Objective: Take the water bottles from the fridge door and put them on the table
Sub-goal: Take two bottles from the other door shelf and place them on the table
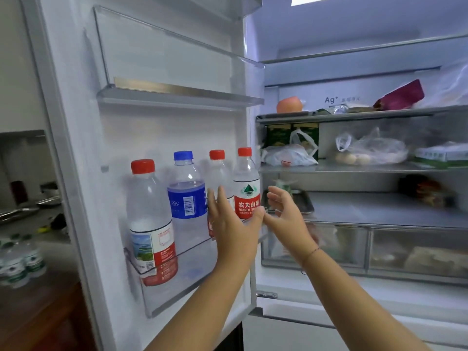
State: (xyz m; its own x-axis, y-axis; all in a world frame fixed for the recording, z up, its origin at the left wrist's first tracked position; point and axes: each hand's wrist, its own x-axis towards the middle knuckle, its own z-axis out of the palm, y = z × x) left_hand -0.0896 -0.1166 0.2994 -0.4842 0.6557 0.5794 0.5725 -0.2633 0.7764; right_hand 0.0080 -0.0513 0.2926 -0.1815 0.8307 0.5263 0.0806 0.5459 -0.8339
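Note:
Several water bottles stand upright in the clear lower bin [187, 282] of the open fridge door. From left: a tall red-capped bottle [149, 214], a blue-capped bottle with a blue label [186, 191], a red-capped bottle [218, 171] partly hidden by my left hand, and a red-capped bottle with a red and white label [247, 188] at the right end. My left hand [231, 224] is spread in front of the two right bottles. My right hand [285, 211] is open just right of the rightmost bottle. Neither hand holds anything.
The empty upper door shelf [177, 93] hangs above the bottles. The fridge interior at right holds bagged food [367, 150], an apple [290, 105] and drawers [405, 252]. At lower left a wooden table [33, 310] carries several small green-labelled bottles [20, 262].

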